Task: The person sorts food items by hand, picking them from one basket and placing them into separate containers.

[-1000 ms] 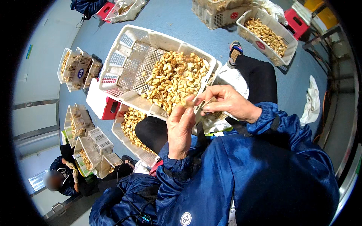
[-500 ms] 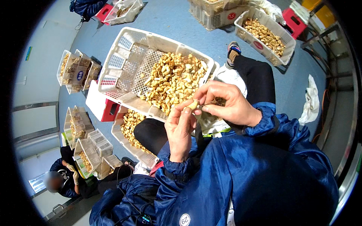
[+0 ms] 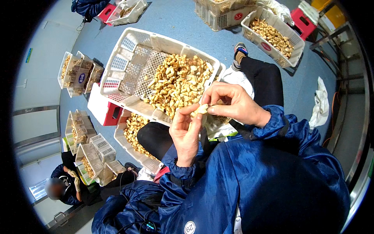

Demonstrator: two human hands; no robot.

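Note:
Between the thumb and fingers of my left hand (image 3: pixel 186 132) is a pale yellow mushroom (image 3: pixel 200 110), held above the near edge of the crate. My right hand (image 3: pixel 236 105) is closed beside it, thumb and fingertips at the mushroom's right end. A thin knife-like tool showed in these fingers a moment ago; now they mostly hide it. Just beyond both hands, a white plastic crate (image 3: pixel 156 39) stands tilted, with a heap of yellow-brown mushrooms (image 3: pixel 181 82) on its right side.
Below the crate's left side, another crate (image 3: pixel 152 165) holds mushrooms next to my knee. A red-and-white stool (image 3: pixel 105 107) stands to the left. Mushroom crates (image 3: pixel 269 37) sit at the far right and along the left wall. A co-worker (image 3: pixel 68 179) sits at the lower left.
The mushroom has turned in my left fingers, and more of its pale surface shows. My right fingertips have come in against it, and the thin tool has dropped from sight.

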